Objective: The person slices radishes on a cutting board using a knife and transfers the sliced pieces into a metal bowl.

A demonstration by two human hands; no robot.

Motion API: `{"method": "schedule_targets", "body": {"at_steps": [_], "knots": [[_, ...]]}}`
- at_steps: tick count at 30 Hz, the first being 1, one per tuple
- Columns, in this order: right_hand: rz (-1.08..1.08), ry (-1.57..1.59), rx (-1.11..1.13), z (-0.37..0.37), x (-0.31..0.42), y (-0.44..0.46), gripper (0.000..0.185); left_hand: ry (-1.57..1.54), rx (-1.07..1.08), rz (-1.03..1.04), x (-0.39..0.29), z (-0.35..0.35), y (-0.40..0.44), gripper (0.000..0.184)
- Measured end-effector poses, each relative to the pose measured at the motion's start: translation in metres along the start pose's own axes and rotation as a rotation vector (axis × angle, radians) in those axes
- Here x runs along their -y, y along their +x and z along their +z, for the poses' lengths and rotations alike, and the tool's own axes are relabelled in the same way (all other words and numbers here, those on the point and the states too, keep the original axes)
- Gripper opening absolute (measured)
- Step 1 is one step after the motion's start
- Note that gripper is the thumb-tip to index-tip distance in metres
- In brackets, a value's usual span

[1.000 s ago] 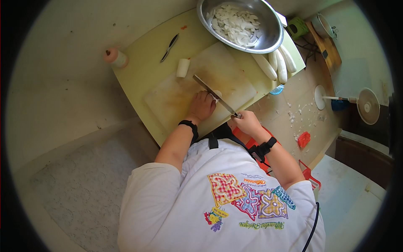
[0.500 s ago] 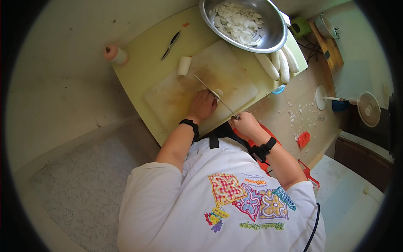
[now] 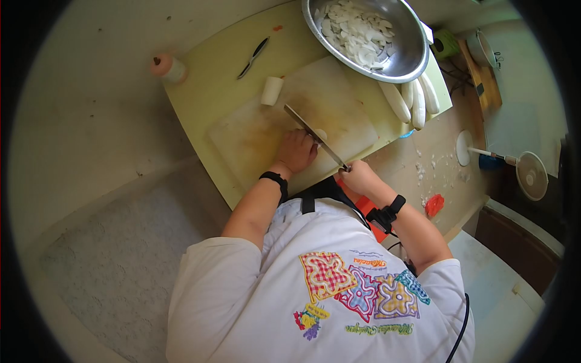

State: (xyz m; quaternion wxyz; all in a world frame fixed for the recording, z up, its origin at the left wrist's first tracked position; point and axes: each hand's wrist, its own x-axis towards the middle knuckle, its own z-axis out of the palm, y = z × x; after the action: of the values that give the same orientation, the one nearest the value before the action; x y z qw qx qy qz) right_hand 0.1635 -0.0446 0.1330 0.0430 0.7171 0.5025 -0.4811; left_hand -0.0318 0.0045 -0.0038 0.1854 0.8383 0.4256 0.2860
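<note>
From my far end of the head camera, I am losing most of the handle of a long knife with a flat grey metal blade, because the right hand is closing its fist around it. The left hand is lying just beside the blade, its fingers bent and pressed together, and it is covering whatever lies under it; I am not managing to tell whether it is pinching anything. A thin, pale round slice is showing beyond the blade, on the stained white rectangular cutting board. The upper picture edge is cutting off a wide, round steel bowl, which is holding a heap of white, half-moon slices and hiding the far ends of several long, peeled white vegetables. A short, pale cylindrical chunk is standing or lying at the board's far edge; I am not making out which. Beyond it, a slim black-and-silver tool is resting on the yellow-green table, near a white bottle with a pink top. The white printed shirt is blocking my lower view.
</note>
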Motion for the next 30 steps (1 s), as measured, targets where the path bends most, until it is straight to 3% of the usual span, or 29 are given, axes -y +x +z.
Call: {"method": "schedule_targets", "body": {"at_steps": [9, 26, 30], "knots": [[0.038, -0.005, 0.068, 0.001, 0.005, 0.016, 0.032, 0.015, 0.037, -0.012, 0.001, 0.004, -0.002, 0.024], [-0.052, -0.019, -0.132, 0.015, -0.017, 0.024, 0.031, -0.011, -0.04, 0.035, 0.001, 0.002, 0.0, 0.019], [-0.073, 0.104, -0.149, 0.009, -0.022, 0.022, 0.035, -0.034, 0.02, -0.001, 0.0, -0.001, -0.003, 0.018]]}}
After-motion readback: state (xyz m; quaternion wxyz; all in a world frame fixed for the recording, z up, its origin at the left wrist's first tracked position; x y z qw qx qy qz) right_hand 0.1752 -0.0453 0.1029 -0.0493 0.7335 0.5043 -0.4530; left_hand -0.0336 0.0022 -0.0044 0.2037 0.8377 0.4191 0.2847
